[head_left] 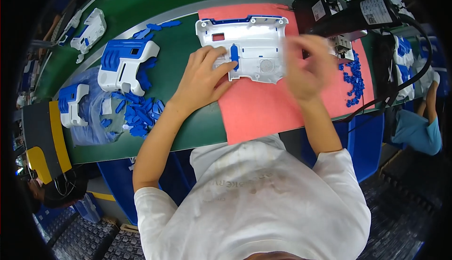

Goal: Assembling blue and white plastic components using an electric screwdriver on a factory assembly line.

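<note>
A white plastic housing shell (pixel 254 43) lies with its ribbed inner side up, a blue strip along its far edge. A long blue plastic piece (pixel 234 56) sits upright in the left part of its inside. My left hand (pixel 203 74) grips the near left side of the shell, fingers bent over it, one fingertip against the blue piece. At the shell's right edge, my right hand (pixel 308 67) is smeared by motion; its fingers and anything in them cannot be made out.
A pink mat (pixel 263 112) lies under the shell on the green table (pixel 181 140). Blue-and-white housings (pixel 123 62) and loose blue parts (pixel 139 115) are on the left. Small blue parts (pixel 354 83) lie right, near a black device (pixel 325 10) with a cable (pixel 426 53).
</note>
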A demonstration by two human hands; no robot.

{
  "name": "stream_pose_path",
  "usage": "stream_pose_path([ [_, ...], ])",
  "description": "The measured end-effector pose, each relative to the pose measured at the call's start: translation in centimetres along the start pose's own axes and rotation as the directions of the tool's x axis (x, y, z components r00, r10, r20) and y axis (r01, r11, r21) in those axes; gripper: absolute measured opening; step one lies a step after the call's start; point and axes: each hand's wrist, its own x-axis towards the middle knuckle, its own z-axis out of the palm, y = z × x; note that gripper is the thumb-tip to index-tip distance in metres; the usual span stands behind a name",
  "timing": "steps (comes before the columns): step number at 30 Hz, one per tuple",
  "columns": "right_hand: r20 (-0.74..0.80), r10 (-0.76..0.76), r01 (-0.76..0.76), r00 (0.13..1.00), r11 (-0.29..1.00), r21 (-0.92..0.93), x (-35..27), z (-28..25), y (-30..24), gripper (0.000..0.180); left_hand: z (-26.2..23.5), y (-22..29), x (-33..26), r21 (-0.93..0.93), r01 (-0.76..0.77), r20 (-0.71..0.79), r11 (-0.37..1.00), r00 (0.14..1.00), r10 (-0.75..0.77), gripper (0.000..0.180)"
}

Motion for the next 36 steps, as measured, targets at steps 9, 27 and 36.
stream_pose_path([
  [9, -0.202, 0.465, -0.417, 0.862, 0.877, 0.237, 2.5, -3.3, 4.0, 0.038, 0.9, -0.2, 0.5, -0.016, -0.006, 0.080, 1.000, 0.997, 0.007, 0.039],
  [27, -0.108, 0.433, -0.347, 0.895, 0.827, 0.442, 3.1, -10.2, 7.9, 0.057, 4.3, 3.1, 2.5, -0.020, 0.049, -0.053, 0.999, 0.997, -0.050, 0.037],
  [36, -0.145, 0.432, -0.293, 0.890, 0.786, 0.544, 5.7, -6.5, 3.1, 0.062, 4.1, 3.1, 2.8, -0.062, 0.055, -0.030, 0.997, 0.998, -0.057, 0.037],
])
